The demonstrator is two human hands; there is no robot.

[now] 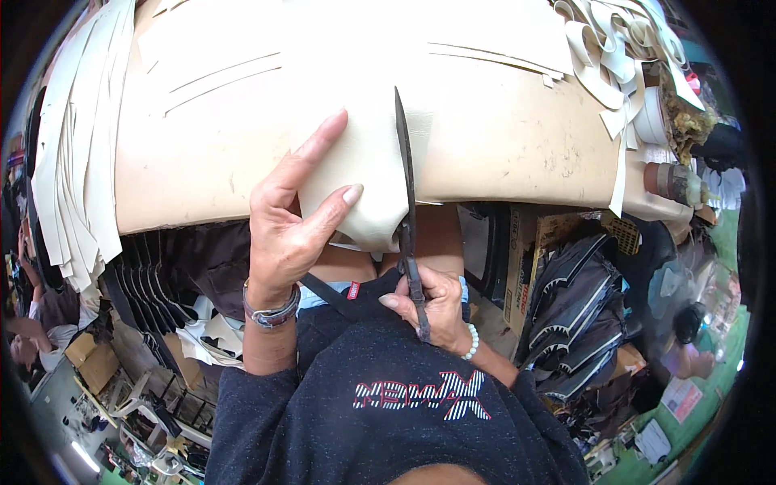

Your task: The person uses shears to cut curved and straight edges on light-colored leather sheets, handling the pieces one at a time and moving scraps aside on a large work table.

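1. Right hand (pixel 440 311), at the near end of the shears (pixel 408 174): closed around the handles, thumb tip showing on the left side.
2. Shears, landmark for every entry: long, dark, slim, pointing away from the lap. Probably rigid and fairly heavy; best gripped by the handles, clear of the blade. Degree of opening: impossible to tell, with only one blade plain to view.
3. Left hand (pixel 279 234), left of the shears: spread wide between thumb and forefinger, both laid on top of the cream sheet (pixel 376 170). Remaining fingers out of sight; impossible to tell whether pinching from beneath.
4. Cream sheet, immediately left of the shears and against the blade: at the near edge of the table (pixel 517 153), near end bowed downward. Judged light, thin, pliant and leather-like from faint grain and soft curve; likely to sag if unsupported, smooth to the touch, hardly fragile. Best held by the left margin, thumb above, fingers below, apart from the blade.
5. Table, to both sides of the shears: tan, scuffed.
6. Pale strips (pixel 77 137), far left of the shears: long, draped.
7. Curled offcuts (pixel 594 65), far right of and beyond the shears: looped, probably limp.
8. Dark stacked pieces (pixel 570 315), right of the shears, lower down.
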